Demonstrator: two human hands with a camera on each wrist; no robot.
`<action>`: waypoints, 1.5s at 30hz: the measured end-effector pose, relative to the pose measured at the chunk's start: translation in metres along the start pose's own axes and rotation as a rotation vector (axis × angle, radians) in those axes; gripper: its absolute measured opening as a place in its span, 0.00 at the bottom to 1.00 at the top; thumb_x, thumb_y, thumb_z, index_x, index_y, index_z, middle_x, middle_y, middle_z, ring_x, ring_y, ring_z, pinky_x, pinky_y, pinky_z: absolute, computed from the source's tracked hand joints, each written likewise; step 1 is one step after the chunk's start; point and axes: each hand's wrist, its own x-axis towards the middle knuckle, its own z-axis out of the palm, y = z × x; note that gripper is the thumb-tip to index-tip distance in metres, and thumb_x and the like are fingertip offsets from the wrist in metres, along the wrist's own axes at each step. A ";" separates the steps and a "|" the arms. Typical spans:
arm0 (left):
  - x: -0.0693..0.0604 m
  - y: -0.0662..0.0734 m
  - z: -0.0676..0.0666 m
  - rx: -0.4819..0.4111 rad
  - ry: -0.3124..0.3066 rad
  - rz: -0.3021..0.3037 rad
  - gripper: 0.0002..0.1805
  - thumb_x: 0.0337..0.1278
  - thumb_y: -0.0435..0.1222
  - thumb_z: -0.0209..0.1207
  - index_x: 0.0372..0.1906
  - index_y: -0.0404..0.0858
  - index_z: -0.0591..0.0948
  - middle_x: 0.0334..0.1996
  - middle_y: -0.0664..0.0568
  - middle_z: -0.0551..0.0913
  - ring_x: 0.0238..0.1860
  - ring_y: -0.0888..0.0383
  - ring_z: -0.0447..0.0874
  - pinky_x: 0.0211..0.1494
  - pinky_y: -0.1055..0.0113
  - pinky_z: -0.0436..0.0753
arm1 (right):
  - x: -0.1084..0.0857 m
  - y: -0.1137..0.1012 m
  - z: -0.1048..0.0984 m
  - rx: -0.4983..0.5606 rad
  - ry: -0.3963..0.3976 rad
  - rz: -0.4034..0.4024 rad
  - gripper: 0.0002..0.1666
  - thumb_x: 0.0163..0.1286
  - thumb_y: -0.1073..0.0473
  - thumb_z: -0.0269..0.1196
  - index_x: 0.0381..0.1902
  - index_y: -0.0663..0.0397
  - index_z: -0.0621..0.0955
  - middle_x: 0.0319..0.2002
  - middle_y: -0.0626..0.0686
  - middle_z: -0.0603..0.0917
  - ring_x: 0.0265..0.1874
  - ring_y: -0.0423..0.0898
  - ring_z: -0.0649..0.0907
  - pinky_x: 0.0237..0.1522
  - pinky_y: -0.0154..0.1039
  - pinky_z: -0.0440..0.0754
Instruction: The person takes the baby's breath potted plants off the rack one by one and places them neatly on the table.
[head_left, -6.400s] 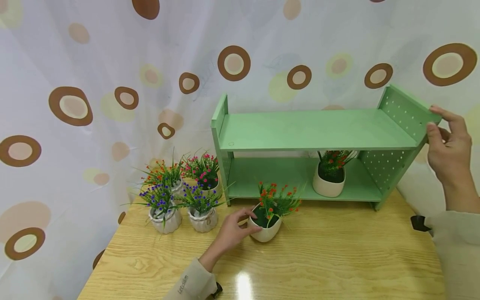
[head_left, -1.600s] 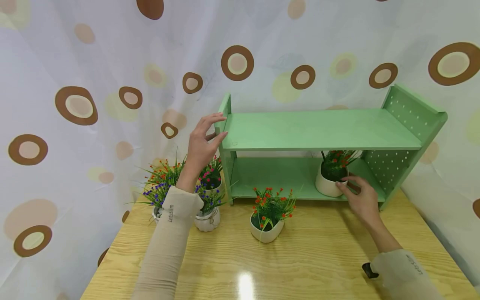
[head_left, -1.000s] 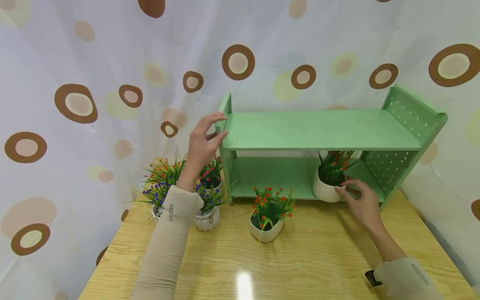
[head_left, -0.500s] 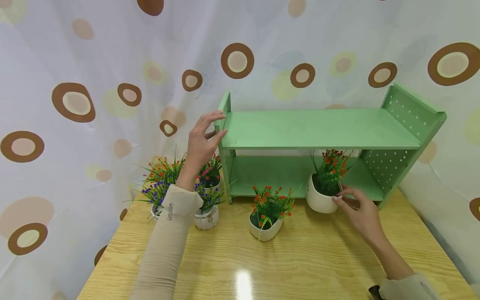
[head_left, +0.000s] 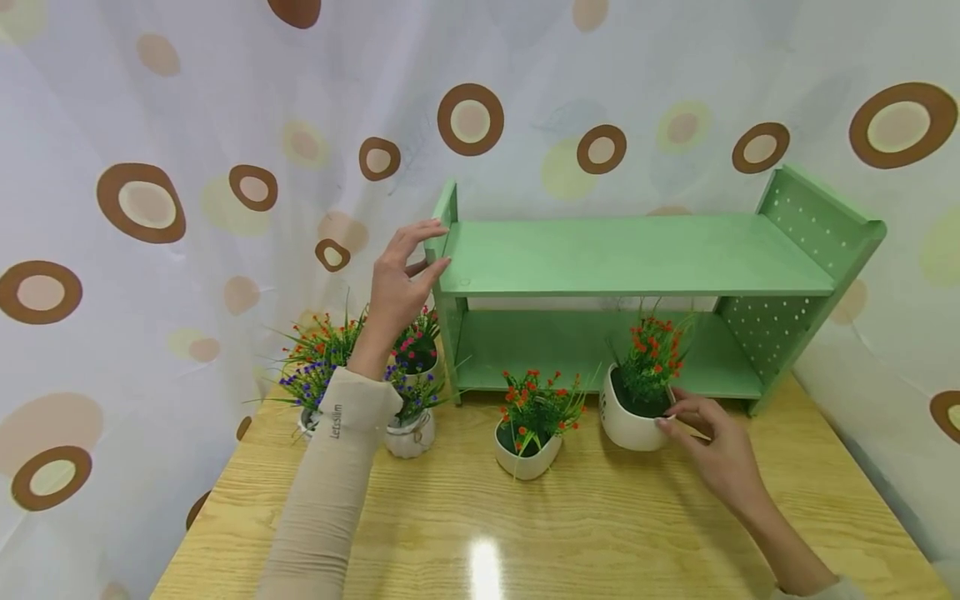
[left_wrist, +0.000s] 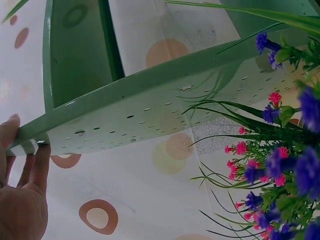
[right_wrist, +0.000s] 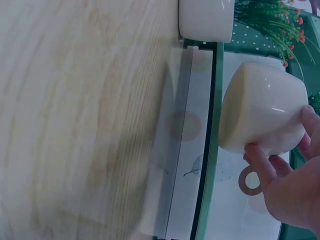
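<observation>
My right hand (head_left: 720, 457) pinches the rim of a white pot with a red-flowered artificial plant (head_left: 636, 423), fingers outside and thumb near the front. That pot is held in front of the lower shelf; its underside shows in the right wrist view, apart from the tabletop. With my left hand (head_left: 397, 287) I grip the top of the left side panel of a green two-tier shelf (head_left: 637, 258), thumb and fingers on either side of the panel in the left wrist view. A second white pot of red flowers (head_left: 528, 454) stands on the table, left of the held one.
Left of the shelf stand several potted plants: purple flowers in a wrapped white pot (head_left: 411, 435), pink flowers (head_left: 420, 346) behind, and orange flowers (head_left: 318, 337), partly covered by my left sleeve (head_left: 322, 475). A patterned curtain (head_left: 525, 50) hangs behind the wooden table (head_left: 600, 533).
My right hand has drawn the red-flowered pot out of the lower shelf, forward and left. My left hand, earlier at the second pot, has stayed on the shelf's left panel over the last moments.
</observation>
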 end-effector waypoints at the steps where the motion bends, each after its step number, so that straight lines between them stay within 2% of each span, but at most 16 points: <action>1: -0.001 0.004 -0.001 -0.003 0.001 0.000 0.20 0.67 0.26 0.64 0.63 0.31 0.81 0.69 0.41 0.76 0.73 0.46 0.71 0.63 0.46 0.85 | -0.001 -0.001 0.000 0.003 0.000 -0.004 0.08 0.70 0.65 0.70 0.43 0.62 0.83 0.67 0.67 0.77 0.50 0.17 0.77 0.49 0.15 0.79; 5: -0.003 0.017 -0.004 0.005 0.001 0.002 0.19 0.68 0.26 0.64 0.62 0.30 0.80 0.69 0.40 0.76 0.73 0.45 0.71 0.64 0.46 0.85 | -0.006 -0.003 0.001 -0.009 0.000 -0.009 0.07 0.70 0.65 0.70 0.43 0.61 0.83 0.66 0.67 0.77 0.50 0.16 0.76 0.50 0.16 0.79; 12: -0.003 0.021 -0.006 0.003 0.005 0.000 0.19 0.68 0.26 0.64 0.62 0.30 0.81 0.68 0.39 0.76 0.73 0.45 0.72 0.63 0.46 0.85 | -0.013 -0.003 0.002 -0.035 -0.018 0.023 0.07 0.72 0.62 0.69 0.42 0.59 0.83 0.67 0.67 0.77 0.50 0.15 0.75 0.48 0.16 0.80; 17: -0.003 0.020 -0.006 -0.005 0.005 -0.002 0.20 0.68 0.26 0.64 0.62 0.30 0.80 0.69 0.39 0.76 0.73 0.45 0.72 0.63 0.46 0.85 | -0.018 -0.003 0.003 -0.055 -0.040 0.049 0.07 0.72 0.59 0.69 0.42 0.56 0.83 0.68 0.66 0.77 0.51 0.14 0.73 0.47 0.15 0.79; 23: -0.003 0.019 -0.006 -0.015 -0.003 -0.010 0.20 0.68 0.27 0.64 0.63 0.31 0.80 0.69 0.40 0.75 0.73 0.45 0.71 0.64 0.46 0.84 | -0.025 -0.002 0.002 -0.052 -0.048 0.049 0.06 0.71 0.61 0.70 0.41 0.56 0.83 0.67 0.66 0.77 0.50 0.15 0.74 0.46 0.17 0.80; 32: -0.004 0.019 -0.006 -0.016 -0.002 -0.018 0.20 0.68 0.27 0.64 0.63 0.31 0.81 0.69 0.40 0.75 0.73 0.46 0.71 0.64 0.46 0.84 | -0.030 0.007 0.005 -0.037 -0.047 0.060 0.05 0.71 0.62 0.70 0.41 0.56 0.84 0.66 0.66 0.78 0.49 0.20 0.79 0.47 0.17 0.80; 37: -0.004 0.020 -0.005 -0.018 -0.009 -0.019 0.20 0.68 0.26 0.64 0.63 0.31 0.80 0.70 0.41 0.75 0.74 0.45 0.71 0.64 0.46 0.84 | -0.032 0.012 0.007 -0.061 -0.065 0.096 0.06 0.71 0.59 0.71 0.41 0.54 0.84 0.66 0.65 0.78 0.51 0.28 0.83 0.48 0.17 0.80; 45: -0.004 0.021 -0.004 -0.017 -0.007 -0.021 0.20 0.68 0.27 0.63 0.63 0.31 0.80 0.70 0.40 0.75 0.74 0.45 0.71 0.65 0.46 0.84 | -0.032 0.016 0.009 -0.080 -0.079 0.104 0.07 0.71 0.57 0.71 0.41 0.52 0.84 0.65 0.62 0.79 0.52 0.18 0.75 0.52 0.15 0.77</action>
